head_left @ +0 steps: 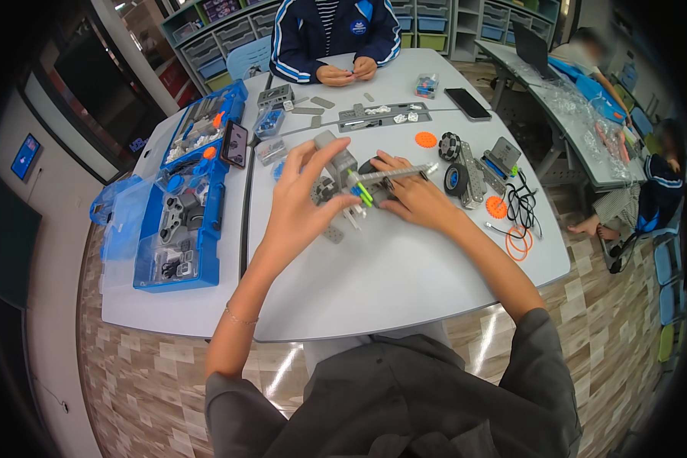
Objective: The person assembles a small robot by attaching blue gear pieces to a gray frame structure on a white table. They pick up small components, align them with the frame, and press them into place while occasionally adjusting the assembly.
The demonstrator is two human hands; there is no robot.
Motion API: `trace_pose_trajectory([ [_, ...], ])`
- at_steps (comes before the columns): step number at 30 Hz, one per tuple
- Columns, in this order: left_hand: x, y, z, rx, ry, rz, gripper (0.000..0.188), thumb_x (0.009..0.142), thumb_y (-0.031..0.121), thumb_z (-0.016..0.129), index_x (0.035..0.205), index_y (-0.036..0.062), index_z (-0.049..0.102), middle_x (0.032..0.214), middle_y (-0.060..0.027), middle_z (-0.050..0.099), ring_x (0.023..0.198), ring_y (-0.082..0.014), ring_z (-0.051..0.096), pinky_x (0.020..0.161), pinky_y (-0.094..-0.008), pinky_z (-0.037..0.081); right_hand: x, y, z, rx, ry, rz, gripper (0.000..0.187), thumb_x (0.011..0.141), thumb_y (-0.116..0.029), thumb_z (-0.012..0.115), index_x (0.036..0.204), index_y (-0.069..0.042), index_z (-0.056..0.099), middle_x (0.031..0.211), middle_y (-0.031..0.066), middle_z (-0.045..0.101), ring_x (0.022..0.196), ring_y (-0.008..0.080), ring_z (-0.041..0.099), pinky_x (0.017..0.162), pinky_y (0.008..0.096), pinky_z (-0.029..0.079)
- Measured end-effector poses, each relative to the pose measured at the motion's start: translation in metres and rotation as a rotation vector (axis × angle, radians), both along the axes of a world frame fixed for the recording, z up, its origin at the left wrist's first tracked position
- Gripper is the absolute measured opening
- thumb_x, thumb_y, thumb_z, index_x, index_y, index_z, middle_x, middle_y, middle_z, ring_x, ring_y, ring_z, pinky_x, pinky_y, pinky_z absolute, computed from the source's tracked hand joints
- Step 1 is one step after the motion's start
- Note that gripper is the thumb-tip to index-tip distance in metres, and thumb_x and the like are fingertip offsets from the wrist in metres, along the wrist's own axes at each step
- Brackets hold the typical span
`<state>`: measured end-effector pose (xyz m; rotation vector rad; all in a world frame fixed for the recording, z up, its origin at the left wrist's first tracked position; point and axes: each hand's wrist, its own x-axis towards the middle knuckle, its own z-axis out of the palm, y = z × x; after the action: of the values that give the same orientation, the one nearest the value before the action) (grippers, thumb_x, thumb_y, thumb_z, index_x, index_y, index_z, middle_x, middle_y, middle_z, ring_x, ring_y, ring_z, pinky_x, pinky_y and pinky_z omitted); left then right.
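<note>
A partly built grey robot model (343, 162) is between my hands, with a motor block, a long perforated beam (411, 172) and small bright green and blue pieces (365, 195). My left hand (301, 202) curves around its left side, thumb and fingers spread apart near the motor block. From the right, my right hand (418, 197) grips the model under the beam; its fingers partly hide a dark wheel. Right of that hand lies another grey assembly (473, 179) with a blue-hubbed wheel (456, 180) and an omni wheel (449, 145).
An open blue parts case (215, 229) stands left, a phone (237, 143) leaning on it. Orange gears (426, 140), black cables (520, 206) and another phone (467, 104) lie at right. Across the white table (320, 298), a person's hands (351, 72) hold something small.
</note>
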<state>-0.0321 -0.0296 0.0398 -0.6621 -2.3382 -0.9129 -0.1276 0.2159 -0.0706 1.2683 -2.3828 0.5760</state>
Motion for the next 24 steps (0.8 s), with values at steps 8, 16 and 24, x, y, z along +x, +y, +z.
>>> trace_pose_trajectory([
  [8,-0.035,0.001,-0.003,0.046,0.039,0.071,0.076,0.07,0.019,0.089,0.14,0.0166,0.06,0.119,-0.0112,0.06,0.104,-0.0244,0.059,0.093,-0.0375,0.049,-0.029,-0.002,-0.011,-0.043,-0.17,-0.15,0.054,0.092,-0.031,0.07,0.138,-0.006,0.056,0.145,0.0214,0.052,0.134,0.0379,0.051,0.11,0.0446,0.043],
  [16,-0.066,0.004,-0.004,0.106,0.002,0.151,0.073,0.078,0.021,0.086,0.144,0.0178,0.056,0.124,-0.0113,0.056,0.11,-0.0215,0.06,0.1,-0.0378,0.054,-0.055,-0.007,-0.017,-0.183,-0.062,-0.166,0.044,0.096,-0.023,0.065,0.136,-0.006,0.056,0.14,0.0221,0.056,0.132,0.0383,0.052,0.107,0.0444,0.045],
  [24,-0.09,-0.01,-0.003,0.211,-0.067,0.154,0.072,0.08,0.036,0.085,0.143,0.0177,0.056,0.121,-0.0147,0.056,0.107,-0.0251,0.061,0.093,-0.0387,0.052,-0.063,-0.007,-0.015,-0.154,-0.061,-0.101,0.057,0.088,-0.015,0.07,0.141,-0.005,0.051,0.151,0.022,0.046,0.142,0.0395,0.042,0.115,0.0459,0.039],
])
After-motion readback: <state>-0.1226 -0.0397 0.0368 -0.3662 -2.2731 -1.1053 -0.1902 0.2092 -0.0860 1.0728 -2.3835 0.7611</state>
